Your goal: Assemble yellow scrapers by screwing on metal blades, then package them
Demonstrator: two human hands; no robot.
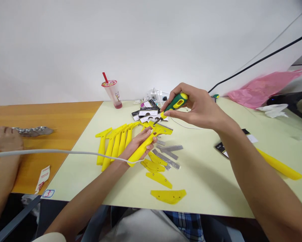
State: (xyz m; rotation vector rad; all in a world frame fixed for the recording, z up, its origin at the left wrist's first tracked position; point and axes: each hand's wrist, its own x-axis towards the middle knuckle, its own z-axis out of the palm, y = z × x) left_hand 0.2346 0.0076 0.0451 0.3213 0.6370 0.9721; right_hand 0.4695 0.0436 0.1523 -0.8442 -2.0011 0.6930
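Observation:
My left hand (138,143) is closed around a yellow plastic scraper (141,150), its handle slanting down toward me and its wide head up. In my right hand (193,104) is a screwdriver (175,102) with a green and yellow handle. Its tip meets the scraper's head near a screw hole. Several other yellow scrapers (122,141) lie side by side left of my left hand. Below the held scraper are loose yellow cover plates (168,196) and flat grey metal blades (168,158), some of which look wrapped in clear plastic.
A cup with a red straw (113,94) stands at the back by the wall. Black and white boxes (148,111) are piled behind the scrapers. A white cable (65,152) crosses in front at left. A pink bag (264,89) lies right; another person's hand (6,137) rests on the orange table.

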